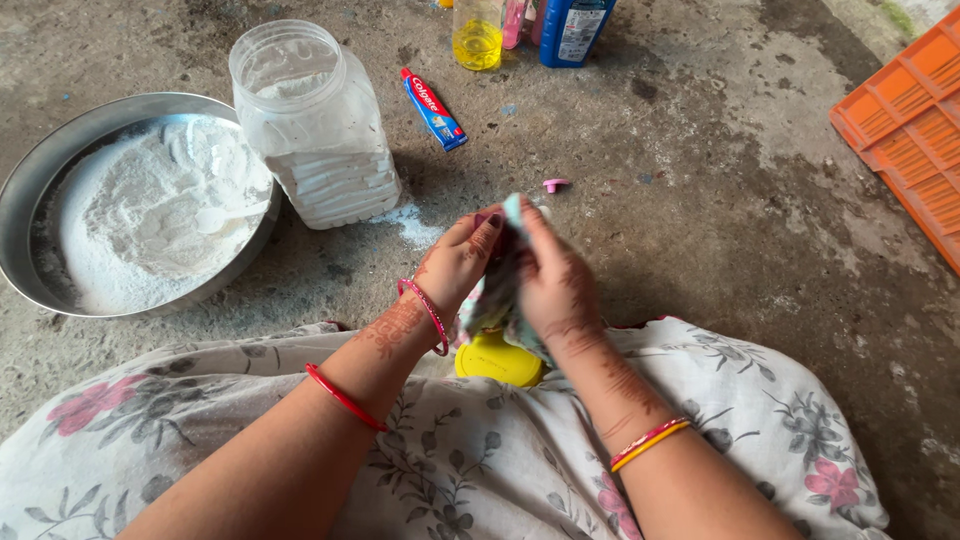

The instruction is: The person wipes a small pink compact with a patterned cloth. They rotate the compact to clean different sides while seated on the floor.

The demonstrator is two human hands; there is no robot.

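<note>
Seated on a rough concrete floor (700, 230), you hold a small soft packet (497, 290) up between both hands at the centre of the frame, just above your lap. Your left hand (458, 262) curls around its near side, fingers closed against it, while your right hand (552, 280) pinches its top edge between thumb and fingertips, a grip that looks suited to tearing or squeezing it open, though the packet's mouth is hidden behind your fingers. The packet appears pale, with a light green and pink print, crumpled and folded in your grasp; what it contains cannot be made out. Directly below it, a round yellow lid (497, 360) rests against your floral dress (480, 460), kept close at hand. Red and yellow bangles ring both wrists.

A tiny pink cap (554, 185) lies on the floor just beyond your hands. In the upper left of the frame, a wide steel bowl (30, 180) holds a heap of white powder with a white spoon (225, 216) sunk into it, and an open clear plastic jar (315, 130), dusted white, stands touching the bowl's rim, within easy reach. A toothpaste tube (433, 108) lies beside the jar. Along the top edge stand a bottle of yellow liquid (477, 35) and a blue bottle (575, 28). An orange crate (910, 120) sits at the upper right.
</note>
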